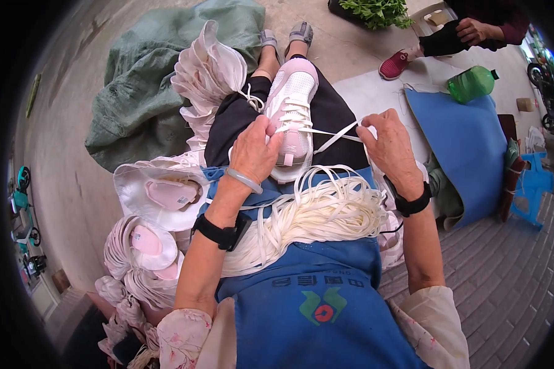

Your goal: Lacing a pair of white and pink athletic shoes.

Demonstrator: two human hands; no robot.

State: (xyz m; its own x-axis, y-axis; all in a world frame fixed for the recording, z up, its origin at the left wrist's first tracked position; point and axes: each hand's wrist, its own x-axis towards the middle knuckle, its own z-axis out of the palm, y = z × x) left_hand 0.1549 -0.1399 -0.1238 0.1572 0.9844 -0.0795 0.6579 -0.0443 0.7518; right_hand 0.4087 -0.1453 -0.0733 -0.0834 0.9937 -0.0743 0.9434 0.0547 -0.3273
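A pink and white sneaker upper (pixel 297 86) lies lengthwise across my lap, its toe pointing away from me. White lace runs crosswise through its eyelets. My left hand (pixel 255 149) is closed at the upper's left side, pinching the shoelace (pixel 331 133) by the tongue. To the right of the upper, my right hand (pixel 389 146) is closed on the same lace, which stretches between the two hands with a loop hanging below. A thick bundle of loose cream laces (pixel 326 206) rests on my blue apron (pixel 301 270), just nearer to me than the upper.
Nested stacks of pale pink uppers (pixel 210 67) lean on my left, with more uppers (pixel 144 243) piled below. Behind them lies a green sack (pixel 144 80). On the right are a blue mat (pixel 458 147), a green bottle (pixel 472 85), a blue stool (pixel 529 190) and a seated person's hand (pixel 472 31).
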